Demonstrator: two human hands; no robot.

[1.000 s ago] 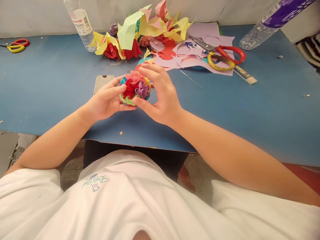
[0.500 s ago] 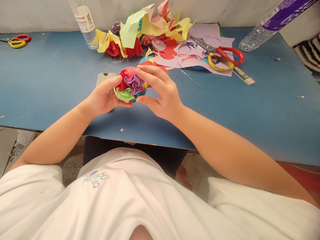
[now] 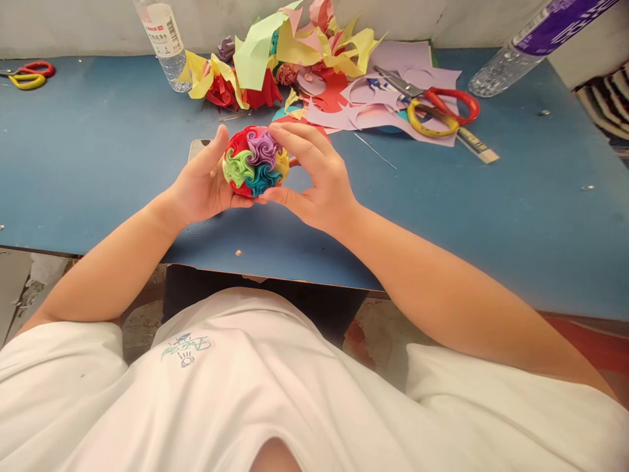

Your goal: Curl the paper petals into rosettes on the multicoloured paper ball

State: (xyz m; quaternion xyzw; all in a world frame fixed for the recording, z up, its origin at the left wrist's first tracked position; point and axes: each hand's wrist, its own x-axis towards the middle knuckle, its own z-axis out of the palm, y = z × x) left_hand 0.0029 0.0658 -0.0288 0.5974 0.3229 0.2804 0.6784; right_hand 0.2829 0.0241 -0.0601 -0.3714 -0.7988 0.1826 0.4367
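A ball of curled paper swirls (image 3: pixel 255 160), in red, green, purple, teal and yellow, is held between my two hands above the blue table (image 3: pixel 122 131). My left hand (image 3: pixel 201 183) cups it from the left and below, with the thumb raised off its surface. From the right, my right hand (image 3: pixel 319 177) grips it, fingers at the top and thumb at the lower edge. Behind my left hand a phone-like flat object (image 3: pixel 196 147) is mostly hidden.
Crumpled coloured paper (image 3: pixel 260 56) is heaped at the back. Scissors (image 3: pixel 437 111) lie on cut purple sheets, with a cutter-like strip (image 3: pixel 477 145) beside them. Other scissors (image 3: pixel 29 75) lie far left. Plastic bottles stand at left (image 3: pixel 164 46) and right (image 3: pixel 521 56).
The ball has turned in my hands, bringing more of the teal swirl into view. My left thumb has lifted off it. The view has shifted slightly.
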